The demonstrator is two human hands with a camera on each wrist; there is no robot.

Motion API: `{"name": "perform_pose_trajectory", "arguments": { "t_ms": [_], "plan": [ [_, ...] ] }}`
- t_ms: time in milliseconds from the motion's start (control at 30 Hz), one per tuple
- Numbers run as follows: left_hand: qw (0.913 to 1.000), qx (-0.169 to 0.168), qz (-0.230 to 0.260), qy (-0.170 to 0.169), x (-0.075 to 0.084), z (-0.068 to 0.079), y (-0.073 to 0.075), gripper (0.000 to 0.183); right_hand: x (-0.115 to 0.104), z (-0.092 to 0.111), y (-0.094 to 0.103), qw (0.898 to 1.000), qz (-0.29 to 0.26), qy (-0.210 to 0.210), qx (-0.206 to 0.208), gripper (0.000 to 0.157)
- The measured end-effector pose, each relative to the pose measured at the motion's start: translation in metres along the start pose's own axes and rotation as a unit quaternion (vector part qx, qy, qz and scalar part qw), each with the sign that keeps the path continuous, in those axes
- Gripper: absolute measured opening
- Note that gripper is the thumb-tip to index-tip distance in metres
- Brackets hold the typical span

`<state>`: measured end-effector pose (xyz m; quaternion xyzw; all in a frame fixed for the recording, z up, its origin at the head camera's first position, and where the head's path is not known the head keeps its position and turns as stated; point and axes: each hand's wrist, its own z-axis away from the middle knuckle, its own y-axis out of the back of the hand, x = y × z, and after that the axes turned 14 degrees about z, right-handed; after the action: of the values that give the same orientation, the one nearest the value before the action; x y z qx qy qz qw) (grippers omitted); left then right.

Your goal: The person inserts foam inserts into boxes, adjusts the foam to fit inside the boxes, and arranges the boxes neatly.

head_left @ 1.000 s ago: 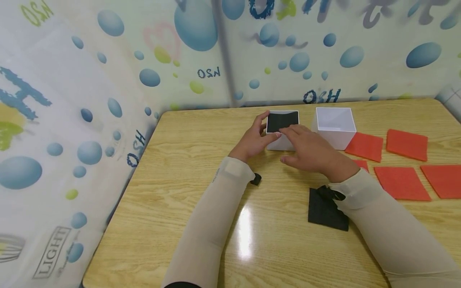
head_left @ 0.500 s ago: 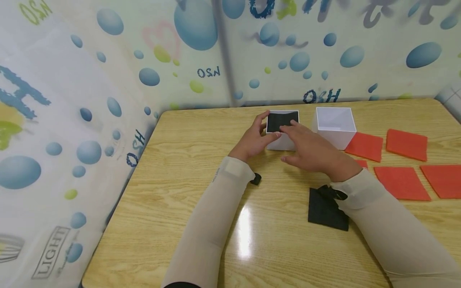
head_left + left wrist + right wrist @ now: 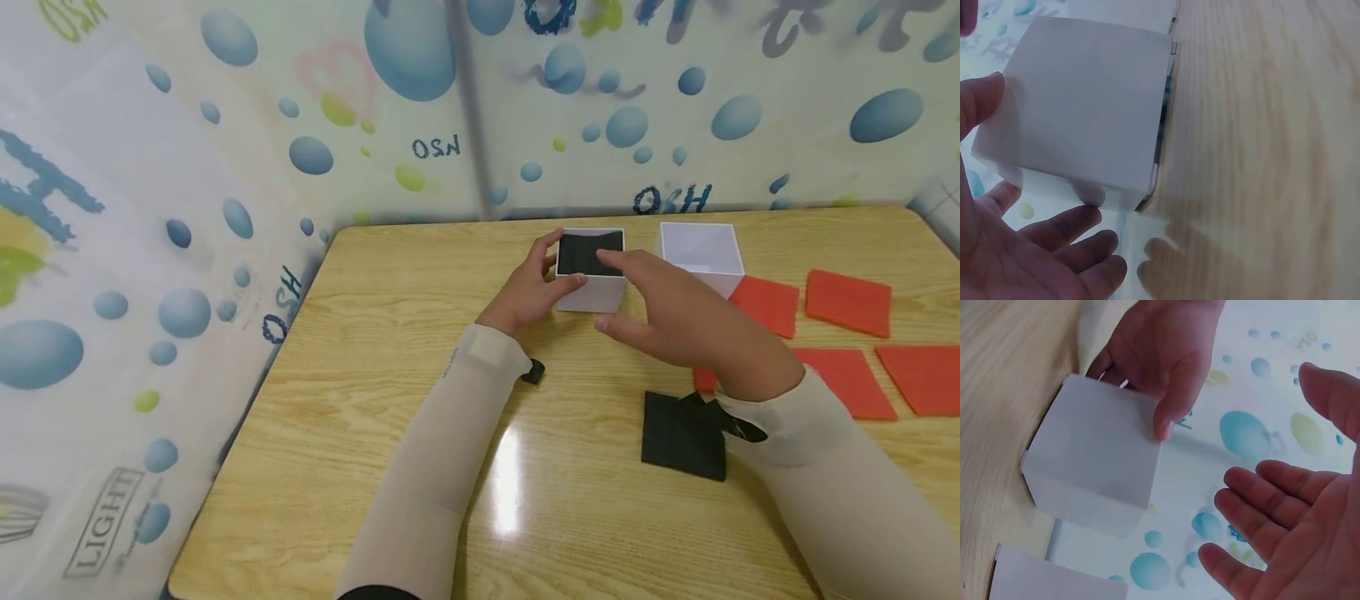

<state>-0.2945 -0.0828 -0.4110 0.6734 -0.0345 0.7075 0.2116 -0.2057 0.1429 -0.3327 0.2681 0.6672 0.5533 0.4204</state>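
Note:
My left hand point(image 3: 525, 292) holds a white open-topped box point(image 3: 592, 297) by its left side, thumb at the front rim and fingers along the left wall. Inside the box, near the top, lies a black square sheet point(image 3: 581, 255). In the left wrist view the box's plain wall point(image 3: 1079, 100) faces the thumb. My right hand point(image 3: 697, 321) hovers over the box's right front corner, its fingers stretched out and overlapping the opening in the head view. The right wrist view shows that right hand point(image 3: 1291, 531) with straight fingers and an empty palm, apart from the box.
A second white box point(image 3: 722, 282), with nothing visible inside, stands to the right. Several red square sheets point(image 3: 847, 302) lie right of it. Another black sheet point(image 3: 678, 437) rests on the wooden table point(image 3: 337, 400) near my right wrist. A printed curtain point(image 3: 420, 183) hangs behind the table.
My right hand has lifted off the black sheet in the box and drawn back to the right. My left hand has stayed on the box.

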Motion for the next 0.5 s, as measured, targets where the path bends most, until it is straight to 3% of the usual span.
{"name": "perform_pose_trajectory", "arguments": {
  "t_ms": [267,500],
  "plan": [
    [1.0000,0.008,0.003,-0.002,-0.001,-0.001,0.000,0.083,-0.003,0.016,-0.006,0.999,0.038,0.021,-0.019,0.088],
    [0.9998,0.004,0.017,0.000,0.000,0.000,0.000,0.082,0.013,0.043,-0.020,0.993,0.103,0.013,-0.048,0.089]
  ]
}}
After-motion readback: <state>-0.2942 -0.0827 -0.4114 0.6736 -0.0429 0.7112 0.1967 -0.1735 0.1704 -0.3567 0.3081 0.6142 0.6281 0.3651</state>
